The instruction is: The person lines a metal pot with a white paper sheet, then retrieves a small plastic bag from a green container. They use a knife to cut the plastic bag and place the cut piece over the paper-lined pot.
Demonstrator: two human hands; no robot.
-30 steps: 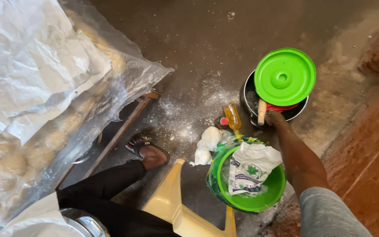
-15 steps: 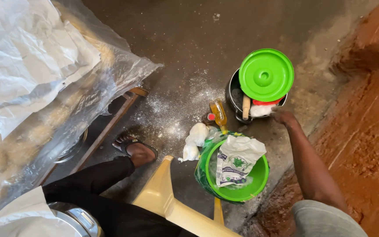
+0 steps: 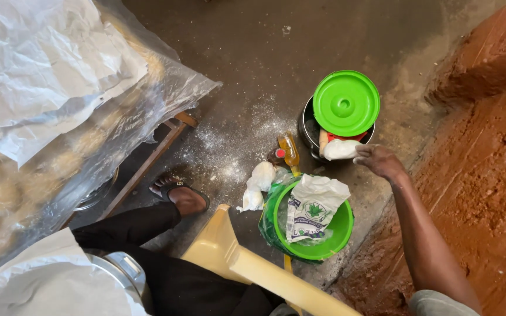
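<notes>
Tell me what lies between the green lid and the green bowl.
In the head view, a white bag at the right hand lies between the green lid and the green bowl.

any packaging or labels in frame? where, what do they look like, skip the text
Printed bag: in the green bowl, crumpled white plastic with a green round emblem and dark print.
Small white bag: in the dark pot under the green lid, next to the right hand; plain, no print visible.
Bottle: on the floor left of the pot, amber liquid; no label that I can make out.
Clear plastic sheet: left, over pale round lumps, unprinted.
No signs or screens.
</notes>
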